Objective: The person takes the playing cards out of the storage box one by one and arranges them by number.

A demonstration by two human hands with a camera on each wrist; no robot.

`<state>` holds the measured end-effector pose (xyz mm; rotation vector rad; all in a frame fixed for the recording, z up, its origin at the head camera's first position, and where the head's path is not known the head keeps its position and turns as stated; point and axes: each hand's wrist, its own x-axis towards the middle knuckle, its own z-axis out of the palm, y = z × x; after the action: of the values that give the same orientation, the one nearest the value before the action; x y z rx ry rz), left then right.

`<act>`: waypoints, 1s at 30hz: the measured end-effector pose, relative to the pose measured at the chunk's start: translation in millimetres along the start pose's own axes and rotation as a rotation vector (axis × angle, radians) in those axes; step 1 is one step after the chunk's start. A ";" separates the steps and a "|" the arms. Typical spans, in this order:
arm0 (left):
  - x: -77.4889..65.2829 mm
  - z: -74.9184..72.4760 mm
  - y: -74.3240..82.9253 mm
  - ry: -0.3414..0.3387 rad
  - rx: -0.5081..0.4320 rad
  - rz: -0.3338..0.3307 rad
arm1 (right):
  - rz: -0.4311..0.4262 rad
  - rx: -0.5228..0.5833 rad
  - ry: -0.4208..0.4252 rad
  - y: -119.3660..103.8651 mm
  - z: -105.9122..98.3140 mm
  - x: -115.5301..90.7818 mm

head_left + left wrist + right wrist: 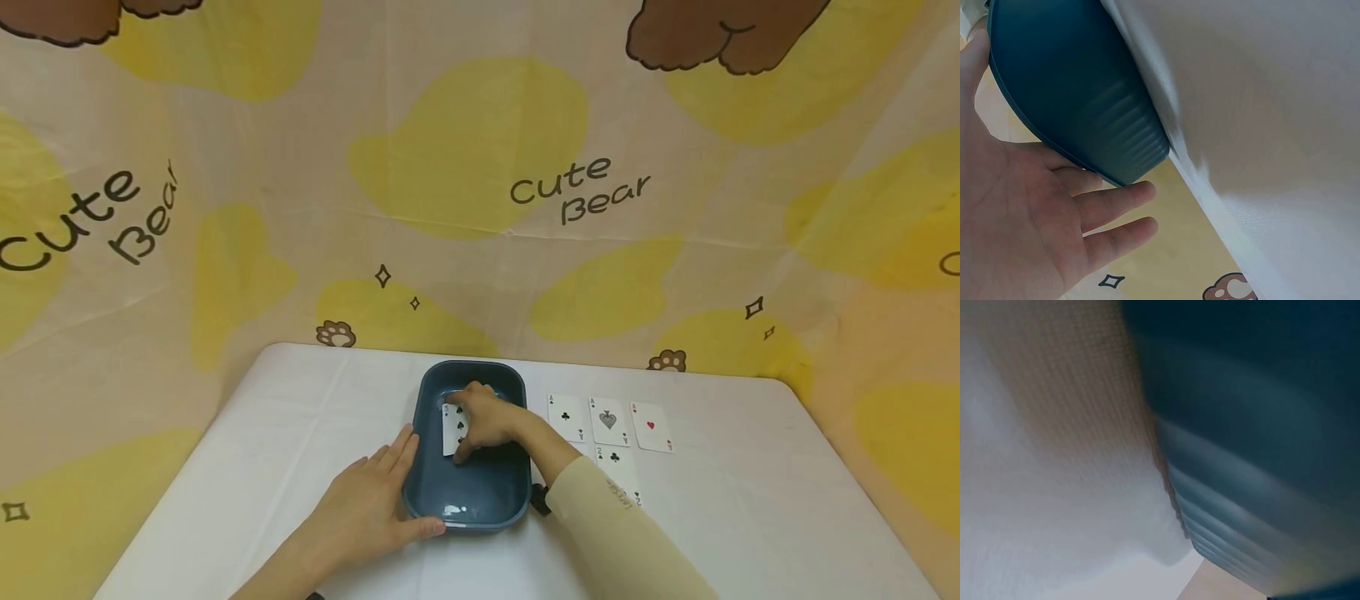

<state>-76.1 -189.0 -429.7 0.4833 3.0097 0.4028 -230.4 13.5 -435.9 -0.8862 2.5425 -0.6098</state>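
Note:
A dark blue rectangular basin [480, 517] stands on the white-covered table, and a playing card [450, 435] with black pips is inside it. My right hand [486, 418] reaches into the basin and grips this card by its far and near ends, covering its right part. Against the basin's left wall lies my left hand [367, 500], its thumb at the near rim. In the left wrist view the fingers [1113, 206] are spread and fairly straight, some touching the rim. The right wrist view shows only the basin's ribbed outer wall [1235, 481] and cloth.
Right of the basin lie face-up cards: an ace of clubs [566, 417], an ace of spades [608, 421] and an ace of hearts [652, 426]. Below them is a two of clubs [615, 467], partly behind the right sleeve [615, 525]. A patterned cloth [480, 275] hangs behind the table.

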 end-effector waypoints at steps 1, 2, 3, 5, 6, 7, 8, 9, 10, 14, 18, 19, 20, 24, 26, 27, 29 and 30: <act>0.0 0.0 0.1 -0.001 -0.001 0.000 | -0.006 -0.004 0.008 -0.3 -1.0 -1.1; 0.1 0.0 0.1 -0.002 -0.002 0.000 | -0.013 -0.001 0.016 -0.7 -2.2 -2.6; -0.1 0.0 0.1 -0.004 -0.004 0.000 | -0.022 0.003 0.022 -1.3 -3.6 -4.3; 0.0 0.2 -0.1 -0.006 -0.006 0.001 | -0.039 0.004 0.037 -3.0 -7.0 -8.6; 0.0 0.3 -0.2 -0.006 -0.007 0.001 | -0.048 0.001 0.045 -3.8 -8.6 -10.9; 0.1 0.4 -0.3 -0.004 -0.006 0.002 | -0.055 0.000 0.053 -4.5 -10.2 -13.5; 0.1 0.5 -0.4 -0.004 -0.005 0.002 | -0.063 -0.001 0.060 -4.7 -11.8 -15.9; 0.2 0.6 -0.5 -0.003 -0.005 0.002 | -0.070 -0.003 0.066 -5.0 -13.5 -18.5; 0.4 0.7 -0.6 -0.002 -0.006 0.002 | -0.076 -0.004 0.073 -5.2 -15.0 -21.2; 0.5 0.8 -0.7 -0.003 -0.008 -0.001 | -0.108 0.023 0.096 -4.7 -20.2 -31.6; 0.3 0.2 -0.5 -0.009 -0.019 -0.008 | -0.134 0.047 0.111 -3.9 -23.3 -41.0; 0.2 0.1 -0.4 -0.011 -0.022 -0.010 | -0.140 0.046 0.114 -3.5 -23.6 -43.0; 0.2 0.0 -0.3 -0.013 -0.025 -0.011 | -0.141 0.046 0.117 -3.3 -24.0 -45.3; 0.0 -0.1 -0.1 -0.014 -0.027 -0.010 | -0.145 0.045 0.131 -1.8 -23.8 -53.4; 0.1 0.0 -0.3 -0.009 -0.024 -0.007 | -0.145 0.051 0.137 -1.6 -24.0 -57.3; 0.1 0.0 -0.3 -0.007 -0.023 -0.006 | -0.145 0.052 0.139 -1.3 -23.9 -59.1; 0.2 0.1 -0.4 -0.002 -0.019 -0.003 | -0.144 0.062 0.144 -1.8 -24.4 -63.9; 0.2 0.2 -0.5 0.000 -0.016 -0.003 | -0.145 0.070 0.148 -2.1 -24.7 -66.1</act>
<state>-76.3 -189.4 -430.1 0.4778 3.0048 0.4269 -193.0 61.9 -400.7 -1.0425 2.5833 -0.8318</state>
